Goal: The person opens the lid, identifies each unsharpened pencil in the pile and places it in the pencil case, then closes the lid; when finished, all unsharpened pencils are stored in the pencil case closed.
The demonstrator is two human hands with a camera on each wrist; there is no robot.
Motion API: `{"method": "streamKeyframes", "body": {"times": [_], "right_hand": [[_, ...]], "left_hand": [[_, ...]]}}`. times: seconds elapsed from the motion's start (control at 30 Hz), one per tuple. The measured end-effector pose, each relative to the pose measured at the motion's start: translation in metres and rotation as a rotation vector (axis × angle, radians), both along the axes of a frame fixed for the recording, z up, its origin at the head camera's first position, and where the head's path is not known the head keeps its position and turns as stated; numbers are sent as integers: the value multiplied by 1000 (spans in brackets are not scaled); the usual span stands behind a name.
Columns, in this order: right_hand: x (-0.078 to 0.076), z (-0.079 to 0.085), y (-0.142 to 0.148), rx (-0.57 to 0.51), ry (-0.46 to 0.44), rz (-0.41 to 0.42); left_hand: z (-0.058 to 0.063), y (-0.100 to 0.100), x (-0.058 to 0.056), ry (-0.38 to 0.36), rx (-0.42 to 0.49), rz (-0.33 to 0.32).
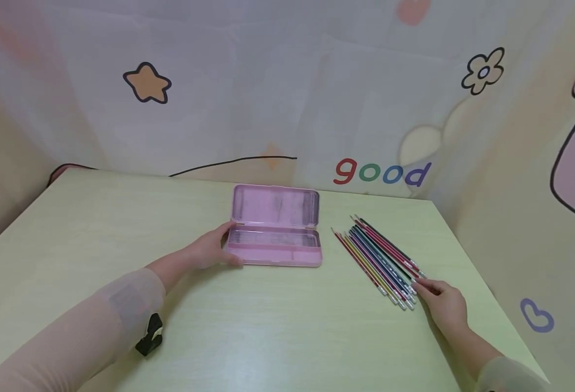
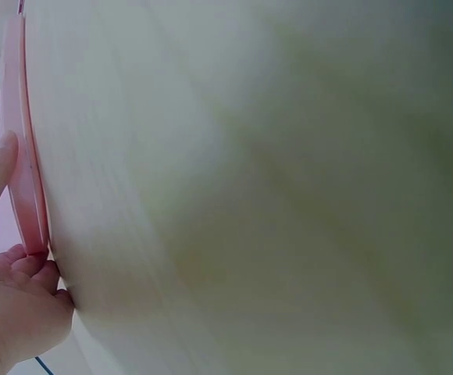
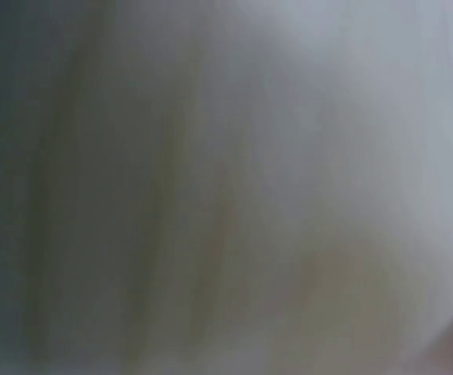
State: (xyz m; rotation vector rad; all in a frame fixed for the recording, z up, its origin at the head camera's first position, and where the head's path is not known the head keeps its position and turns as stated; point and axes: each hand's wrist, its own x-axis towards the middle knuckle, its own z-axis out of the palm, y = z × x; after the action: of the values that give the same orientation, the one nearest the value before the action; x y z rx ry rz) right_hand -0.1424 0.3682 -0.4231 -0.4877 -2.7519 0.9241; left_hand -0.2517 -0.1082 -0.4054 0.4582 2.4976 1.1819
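A pink pencil case (image 1: 274,255) lies on the table with its lid (image 1: 268,206) folded back. Its compartments hold no pencils. My left hand (image 1: 214,247) grips the case's left end, thumb along the front edge and fingers round the side. The left wrist view shows the left hand (image 2: 19,305) against the pink case edge (image 2: 25,156). Right of the case, several coloured pencils (image 1: 378,258) lie in a slanted, fanned bundle, tips away from me. My right hand (image 1: 444,305) pinches at the white-capped near ends, on the bundle's right side; which pencil is partly hidden. The right wrist view is blurred.
The pale table (image 1: 248,337) ends at a printed cloth wall (image 1: 248,98) behind and at a side wall (image 1: 527,218) on the right. A black clip-like object (image 1: 150,335) sits beside the left sleeve (image 1: 91,326).
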Motion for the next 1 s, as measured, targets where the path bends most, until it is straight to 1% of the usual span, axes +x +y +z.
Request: {"method": "streamKeyframes", "body": {"times": [0.17,0.37,0.5,0.57,0.67,0.8,0.9,1.0], "right_hand": [[3,1,0,-31,2,-26],[7,4,6,-92,-11,-46],[6,7,8,-104,-7,-68],[5,9,8,-106,-10,-66],[2,14,7,-136,-12,-47],[-1,19,4,-175,6,13],[-3,23,3,-175,34,68],[-6,26,2,-165,54,102]], "left_hand": [[2,2,0,15,-3,-3],[1,4,0,-7,4,-2],[0,3,0,-1,-1,2],[0,3,0,5,-1,3],[0,2,2,9,-4,7],[0,1,2,19,-8,13],[0,1,2,18,-10,16],[0,1,3,11,-7,19]]}}
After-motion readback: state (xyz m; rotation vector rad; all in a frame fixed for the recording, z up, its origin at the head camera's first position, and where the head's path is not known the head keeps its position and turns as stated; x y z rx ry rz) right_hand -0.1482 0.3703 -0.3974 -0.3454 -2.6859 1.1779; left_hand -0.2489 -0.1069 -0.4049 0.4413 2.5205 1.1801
